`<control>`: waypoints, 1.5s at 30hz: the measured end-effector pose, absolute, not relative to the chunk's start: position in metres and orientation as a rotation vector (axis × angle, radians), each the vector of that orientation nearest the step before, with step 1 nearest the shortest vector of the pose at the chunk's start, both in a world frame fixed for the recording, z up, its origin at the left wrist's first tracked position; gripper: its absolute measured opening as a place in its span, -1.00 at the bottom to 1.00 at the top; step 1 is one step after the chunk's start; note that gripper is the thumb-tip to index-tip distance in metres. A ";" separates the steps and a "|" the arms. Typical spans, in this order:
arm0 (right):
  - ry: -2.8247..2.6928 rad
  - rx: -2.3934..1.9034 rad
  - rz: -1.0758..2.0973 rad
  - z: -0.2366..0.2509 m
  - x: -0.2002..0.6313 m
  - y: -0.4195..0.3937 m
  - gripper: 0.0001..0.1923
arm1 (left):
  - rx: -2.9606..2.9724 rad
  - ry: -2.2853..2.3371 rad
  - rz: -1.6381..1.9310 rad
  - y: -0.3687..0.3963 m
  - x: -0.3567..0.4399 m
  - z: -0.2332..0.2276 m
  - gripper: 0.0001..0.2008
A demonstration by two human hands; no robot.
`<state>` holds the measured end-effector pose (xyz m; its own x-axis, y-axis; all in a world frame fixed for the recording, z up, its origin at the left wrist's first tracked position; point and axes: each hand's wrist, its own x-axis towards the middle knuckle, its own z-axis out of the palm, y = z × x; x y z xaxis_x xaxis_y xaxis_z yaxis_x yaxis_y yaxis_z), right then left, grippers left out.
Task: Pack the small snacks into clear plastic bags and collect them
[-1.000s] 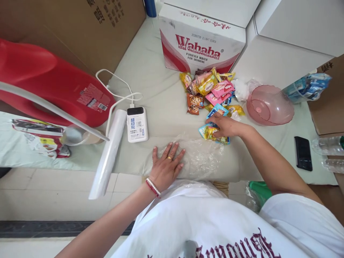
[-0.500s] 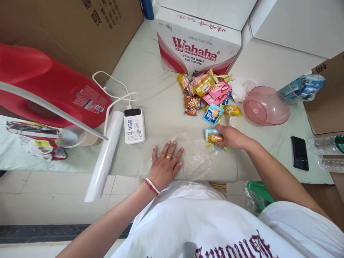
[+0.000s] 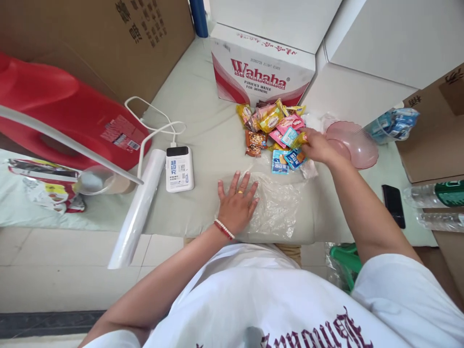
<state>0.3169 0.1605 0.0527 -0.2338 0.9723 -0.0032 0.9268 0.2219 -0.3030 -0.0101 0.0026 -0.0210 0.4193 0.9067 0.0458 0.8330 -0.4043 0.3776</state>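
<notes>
My left hand [image 3: 237, 203] lies flat with its fingers spread, resting on the left edge of a clear plastic bag [image 3: 277, 208] laid out at the table's front. At the right side of a heap of wrapped snacks [image 3: 270, 118], my right hand [image 3: 317, 146] is closed on a yellow snack packet [image 3: 300, 140]. Two blue snack packets [image 3: 280, 162] lie just below it, near the bag's upper edge. Brown-wrapped snacks [image 3: 255, 139] form the heap's left side, and pink packets [image 3: 291, 122] are on its right.
A Wahaha water carton [image 3: 259, 77] stands behind the heap. Right of it are a pink bowl [image 3: 357, 145], a tub of blue packets [image 3: 393, 124] and a black phone [image 3: 393, 205]. On the left are a power bank [image 3: 180, 169], a plastic film roll [image 3: 137, 212] and a large red jug [image 3: 72, 111].
My right hand has moved up from beside the bag to the heap with the yellow packet. A blue packet from there now lies below the heap. My left hand has shifted slightly right.
</notes>
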 end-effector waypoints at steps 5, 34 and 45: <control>-1.768 -1.705 0.201 0.084 0.279 0.092 -0.47 | 2.350 1.538 0.217 -0.020 -0.026 -0.031 -0.46; -2.520 -1.617 0.594 0.010 0.193 -0.006 -0.33 | 2.490 1.415 0.311 -0.011 -0.076 -0.044 -0.47; -2.356 -1.483 0.593 0.005 0.202 -0.045 -0.41 | 2.620 1.122 0.506 -0.023 -0.106 -0.030 -0.51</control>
